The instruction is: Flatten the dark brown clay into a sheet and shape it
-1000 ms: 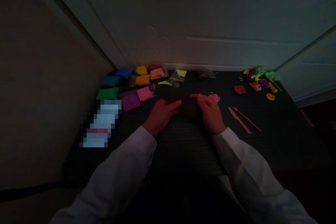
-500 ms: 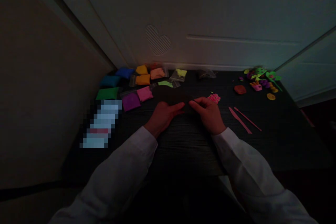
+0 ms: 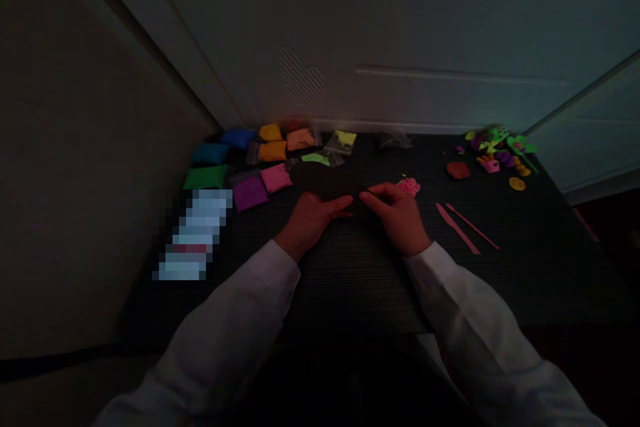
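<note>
Left fingers (image 3: 342,203), right fingers (image 3: 373,202) angled inward on dark piece (image 3: 325,179)

**Nothing legible before me**

I can read no text, label, brand or number. The bright oblong (image 3: 194,233) at my left is pixelated; any writing there is lost to me. The only sign I make out is a striped heart (image 3: 301,79) on the pale panel (image 3: 400,27).

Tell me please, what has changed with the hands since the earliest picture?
The right hand has shifted its grip leftward, closer to the left hand. Both still hold the dark piece. The pink tools and colourful packets stayed in place.
</note>
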`<state>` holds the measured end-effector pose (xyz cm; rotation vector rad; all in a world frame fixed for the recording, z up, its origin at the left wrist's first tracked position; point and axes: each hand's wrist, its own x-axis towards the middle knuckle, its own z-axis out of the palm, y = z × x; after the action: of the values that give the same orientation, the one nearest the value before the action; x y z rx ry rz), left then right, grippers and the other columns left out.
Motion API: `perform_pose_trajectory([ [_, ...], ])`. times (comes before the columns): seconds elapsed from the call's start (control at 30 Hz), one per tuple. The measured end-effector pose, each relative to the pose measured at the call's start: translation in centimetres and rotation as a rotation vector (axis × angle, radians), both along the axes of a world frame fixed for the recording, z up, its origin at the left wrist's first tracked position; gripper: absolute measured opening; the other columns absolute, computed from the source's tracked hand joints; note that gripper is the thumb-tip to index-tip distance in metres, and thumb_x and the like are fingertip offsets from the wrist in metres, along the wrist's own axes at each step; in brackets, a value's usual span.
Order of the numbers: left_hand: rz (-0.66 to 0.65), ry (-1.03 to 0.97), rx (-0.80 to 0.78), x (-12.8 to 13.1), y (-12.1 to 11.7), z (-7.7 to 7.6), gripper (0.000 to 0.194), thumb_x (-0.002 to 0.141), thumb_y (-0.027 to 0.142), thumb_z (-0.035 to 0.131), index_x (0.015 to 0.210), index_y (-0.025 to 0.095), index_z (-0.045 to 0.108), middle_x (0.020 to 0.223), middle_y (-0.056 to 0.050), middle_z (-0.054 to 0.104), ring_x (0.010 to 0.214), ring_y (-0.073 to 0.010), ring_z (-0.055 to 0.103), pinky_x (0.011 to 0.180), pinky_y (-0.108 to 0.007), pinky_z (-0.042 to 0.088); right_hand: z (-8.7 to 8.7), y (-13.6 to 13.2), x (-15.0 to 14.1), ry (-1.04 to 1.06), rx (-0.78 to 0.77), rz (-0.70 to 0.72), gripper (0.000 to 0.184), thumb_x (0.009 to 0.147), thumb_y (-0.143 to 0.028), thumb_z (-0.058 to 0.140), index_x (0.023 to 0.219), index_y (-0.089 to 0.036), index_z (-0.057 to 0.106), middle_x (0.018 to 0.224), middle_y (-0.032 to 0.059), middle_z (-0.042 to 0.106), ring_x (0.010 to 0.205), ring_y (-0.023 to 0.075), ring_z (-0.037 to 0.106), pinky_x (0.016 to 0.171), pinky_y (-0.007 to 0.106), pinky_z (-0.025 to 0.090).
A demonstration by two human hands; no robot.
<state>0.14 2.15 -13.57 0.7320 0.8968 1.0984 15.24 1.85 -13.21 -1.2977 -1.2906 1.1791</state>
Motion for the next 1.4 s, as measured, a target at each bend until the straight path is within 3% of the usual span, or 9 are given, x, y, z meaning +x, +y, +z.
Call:
perform_pose_trajectory([
  [0.23,-0.003,0.016,0.006,-0.05,0.06,-0.05,0.03,0.059,0.019,0.071,0.089,0.015,0.064,0.091,-0.004,0.066,0.076,-0.0139,0.061,0.064,-0.025,0.051,0.2,-0.04,0.13,0.021,0.007,0.003,0.03,0.074,-0.048,0.053,0.068,-0.021,0.062,0.064,-0.0018,0.059,0.06,0.0119,0.051,0.055,0.024,0.039],
  [0.37,-0.032,0.012,0.014,-0.11,0.01,-0.16,0.028,0.061,0.019,0.07,0.087,0.015,0.064,0.09,-0.005,0.067,0.078,-0.0153,0.062,0.068,-0.028,0.051,-0.1,0.1,0.13,0.113,-0.007,0.021,0.037,0.079,-0.051,0.043,0.079,-0.022,0.065,0.072,-0.0009,0.062,0.069,0.0131,0.055,0.064,0.025,0.042],
  [0.7,-0.072,0.078,0.035,-0.05,-0.05,-0.46,0.024,0.061,0.022,0.071,0.083,0.014,0.066,0.085,-0.005,0.068,0.074,-0.0161,0.062,0.07,-0.03,0.05,0.1,0.01,0.23,0.083,-0.016,0.036,0.03,0.072,-0.048,0.056,0.081,-0.022,0.068,0.078,-0.0002,0.065,0.071,0.0142,0.056,0.063,0.026,0.043],
  [0.9,-0.086,0.128,0.039,-0.13,-0.05,-0.56,0.026,0.06,0.024,0.071,0.084,0.014,0.065,0.081,-0.004,0.067,0.071,-0.0157,0.062,0.071,-0.033,0.05,0.27,-0.02,0.3,0.016,-0.024,0.052,0.031,0.073,-0.049,0.055,0.073,-0.02,0.066,0.067,-0.0014,0.061,0.061,0.0114,0.051,0.054,0.023,0.038],
  [1.2,-0.132,0.226,0.053,-0.28,-0.14,-0.23,0.024,0.062,0.028,0.07,0.08,0.014,0.065,0.08,-0.003,0.068,0.07,-0.0161,0.062,0.071,-0.031,0.05,0.12,0.04,0.2,0.074,-0.012,0.035,0.023,0.069,-0.043,0.062,0.076,-0.022,0.067,0.074,-0.0015,0.064,0.068,0.0124,0.054,0.061,0.024,0.041],
  [1.4,-0.159,0.251,0.087,-0.33,-0.06,-0.43,0.025,0.063,0.027,0.069,0.084,0.014,0.065,0.083,-0.003,0.067,0.072,-0.015,0.061,0.071,-0.029,0.049,0.13,0.02,0.14,0.077,-0.041,0.036,0.022,0.071,-0.041,0.06,0.065,-0.02,0.064,0.062,-0.0031,0.058,0.057,0.009,0.049,0.054,0.022,0.038],
])
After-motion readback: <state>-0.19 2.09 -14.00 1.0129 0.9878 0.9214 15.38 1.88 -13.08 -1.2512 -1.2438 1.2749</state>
